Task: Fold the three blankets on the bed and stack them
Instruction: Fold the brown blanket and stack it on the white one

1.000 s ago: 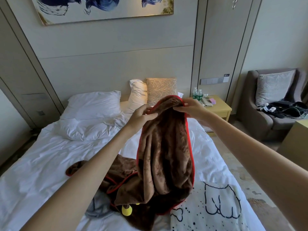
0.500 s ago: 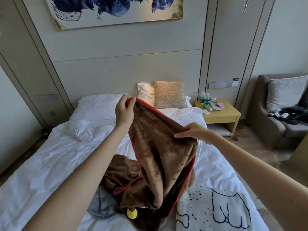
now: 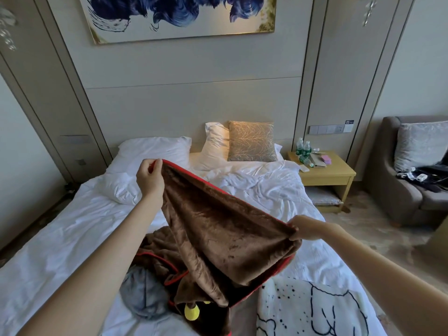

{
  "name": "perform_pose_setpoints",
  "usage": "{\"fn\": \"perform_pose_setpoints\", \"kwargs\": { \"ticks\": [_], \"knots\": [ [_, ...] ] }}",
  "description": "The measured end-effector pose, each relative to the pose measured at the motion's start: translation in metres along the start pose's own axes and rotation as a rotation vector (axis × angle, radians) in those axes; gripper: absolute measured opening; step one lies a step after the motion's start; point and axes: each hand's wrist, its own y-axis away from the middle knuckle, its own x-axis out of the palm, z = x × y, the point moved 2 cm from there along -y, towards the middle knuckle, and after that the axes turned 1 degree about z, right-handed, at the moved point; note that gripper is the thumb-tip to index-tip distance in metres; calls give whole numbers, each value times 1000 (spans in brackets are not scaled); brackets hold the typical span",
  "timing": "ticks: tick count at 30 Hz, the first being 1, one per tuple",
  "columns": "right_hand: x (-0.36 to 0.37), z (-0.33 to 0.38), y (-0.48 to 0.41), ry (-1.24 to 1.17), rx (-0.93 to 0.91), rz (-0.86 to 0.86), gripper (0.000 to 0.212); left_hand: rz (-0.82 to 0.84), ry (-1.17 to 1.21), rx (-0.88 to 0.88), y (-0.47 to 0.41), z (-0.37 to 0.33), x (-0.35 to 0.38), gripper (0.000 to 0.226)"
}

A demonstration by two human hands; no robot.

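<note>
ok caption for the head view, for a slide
Left hand and right hand hold a brown blanket up over the bed, where a grey blanket and a white printed blanket lie.

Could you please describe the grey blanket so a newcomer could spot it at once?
On the white bed, at its near end, a brown blanket with red trim is held up. The grey blanket lies bunched just left of its lower folds, partly under them. It alone is plain grey; the white blanket on the right bears black drawings.
</note>
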Motion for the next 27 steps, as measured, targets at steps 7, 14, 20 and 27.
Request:
{"fn": "perform_pose_setpoints", "kwargs": {
  "ticks": [7,14,20,27],
  "knots": [
    [-53,67,-3,-249,-200,-468,28,484,-134,60,14,-16,23,27],
    [-130,161,21,-440,-521,-577,23,968,-302,102,58,-53,64,33],
    [-129,139,17,-484,-434,-456,28,710,-394,459,41,-62,56,22],
    [-96,110,-15,-161,-208,-756,5,447,-456,540,38,-58,53,14]
  ]
}}
